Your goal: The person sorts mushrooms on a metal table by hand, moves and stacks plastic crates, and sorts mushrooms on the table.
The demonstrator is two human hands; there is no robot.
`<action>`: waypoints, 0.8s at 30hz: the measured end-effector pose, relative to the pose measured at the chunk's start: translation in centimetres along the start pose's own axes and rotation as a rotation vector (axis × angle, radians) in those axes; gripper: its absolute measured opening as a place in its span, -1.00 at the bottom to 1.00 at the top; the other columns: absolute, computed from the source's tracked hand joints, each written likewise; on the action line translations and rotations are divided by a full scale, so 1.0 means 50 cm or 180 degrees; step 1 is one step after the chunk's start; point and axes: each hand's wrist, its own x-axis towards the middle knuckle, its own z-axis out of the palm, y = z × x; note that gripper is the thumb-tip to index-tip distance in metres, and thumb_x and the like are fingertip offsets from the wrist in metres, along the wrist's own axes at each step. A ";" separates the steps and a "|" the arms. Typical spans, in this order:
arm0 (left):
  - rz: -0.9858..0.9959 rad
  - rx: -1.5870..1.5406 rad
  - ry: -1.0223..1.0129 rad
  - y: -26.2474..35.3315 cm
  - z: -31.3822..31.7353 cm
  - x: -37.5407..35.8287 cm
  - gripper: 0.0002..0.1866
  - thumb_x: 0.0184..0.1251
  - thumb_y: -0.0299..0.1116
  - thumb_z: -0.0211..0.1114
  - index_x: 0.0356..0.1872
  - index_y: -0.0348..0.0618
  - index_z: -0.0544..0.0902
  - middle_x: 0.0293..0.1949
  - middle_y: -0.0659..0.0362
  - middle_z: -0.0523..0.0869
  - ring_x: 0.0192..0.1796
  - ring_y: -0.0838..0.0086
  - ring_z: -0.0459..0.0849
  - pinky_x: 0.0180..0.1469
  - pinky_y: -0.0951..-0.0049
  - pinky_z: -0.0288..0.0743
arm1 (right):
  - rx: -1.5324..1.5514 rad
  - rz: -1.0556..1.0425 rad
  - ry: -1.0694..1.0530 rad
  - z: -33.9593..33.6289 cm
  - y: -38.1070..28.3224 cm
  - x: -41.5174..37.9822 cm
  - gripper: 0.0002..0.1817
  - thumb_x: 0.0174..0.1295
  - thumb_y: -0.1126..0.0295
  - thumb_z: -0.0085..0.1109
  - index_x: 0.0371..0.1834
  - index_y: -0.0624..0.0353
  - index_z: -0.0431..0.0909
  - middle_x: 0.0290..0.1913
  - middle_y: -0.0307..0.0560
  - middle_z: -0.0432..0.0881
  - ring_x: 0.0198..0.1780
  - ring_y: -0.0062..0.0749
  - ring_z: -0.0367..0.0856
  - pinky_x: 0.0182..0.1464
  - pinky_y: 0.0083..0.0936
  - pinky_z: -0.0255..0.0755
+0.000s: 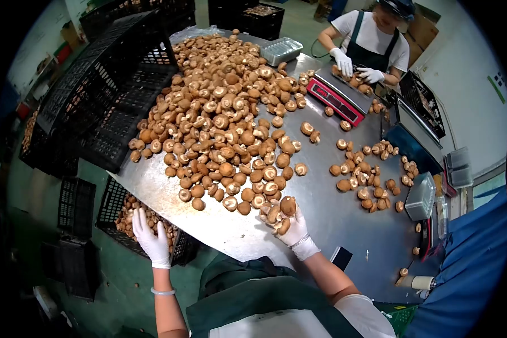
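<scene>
Several brown mushrooms (279, 216) rest in my gloved right hand (294, 228), close over the front edge of the metal table (321, 248). Its fingers are curled round them and partly hidden beneath. A large heap of mushrooms (225, 118) spreads across the table just beyond this hand. To the left and lower down, my gloved left hand (151, 236) is open, fingers stretched and thumb apart. It hovers over a black crate (108, 205) that holds more mushrooms (128, 217) below the table edge.
A large black crate (104, 101) leans tilted at the table's left. Across the table a gloved person (372, 45) handles mushrooms on a red scale (335, 101). Loose mushrooms (366, 180) lie to the right, near a clear plastic tray (420, 197). A phone (341, 258) lies by my right forearm.
</scene>
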 end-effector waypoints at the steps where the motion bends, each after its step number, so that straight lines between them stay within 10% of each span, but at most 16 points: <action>1: 0.0129 -0.0248 -0.0189 0.014 -0.010 0.003 -0.49 0.08 -0.52 0.28 0.13 -0.32 0.46 0.21 -0.11 0.42 0.24 0.01 0.37 0.30 0.17 0.21 | -0.0269 -0.0090 0.0203 0.020 0.015 0.010 -0.23 0.33 -0.23 -0.29 0.41 0.12 0.10 0.37 0.16 0.23 0.34 0.17 0.26 0.30 0.05 0.22; 8: -0.0442 -0.2596 -0.1578 0.179 0.021 -0.077 -0.63 0.15 -0.45 0.29 0.03 -0.21 0.57 0.08 0.01 0.57 0.09 0.22 0.56 0.07 0.35 0.47 | -0.0056 -0.0071 0.0299 0.050 0.087 0.055 -0.29 0.37 -0.20 -0.38 0.36 0.12 0.19 0.36 0.05 0.28 0.31 0.07 0.31 0.19 -0.06 0.35; 18: 0.0778 -0.2334 -0.1903 0.241 0.044 -0.052 -0.33 0.11 -0.37 0.37 0.28 -0.22 0.36 0.22 0.01 0.48 0.32 0.19 0.37 0.30 0.33 0.28 | -0.1828 0.0126 0.0948 0.101 0.153 0.054 -0.45 0.46 0.03 -0.26 0.36 0.16 0.22 0.23 -0.06 0.42 0.20 -0.33 0.46 0.23 -0.33 0.38; 24: -0.2635 -0.5194 -0.2453 0.197 0.051 -0.052 -0.49 0.39 -0.27 0.12 0.31 -0.21 0.29 0.11 0.11 0.53 0.12 0.40 0.52 0.18 0.41 0.39 | -0.1144 0.0574 0.0641 0.082 0.140 0.061 -0.42 0.48 0.02 -0.41 0.37 0.22 0.18 0.24 0.00 0.41 0.22 -0.27 0.45 0.21 -0.29 0.42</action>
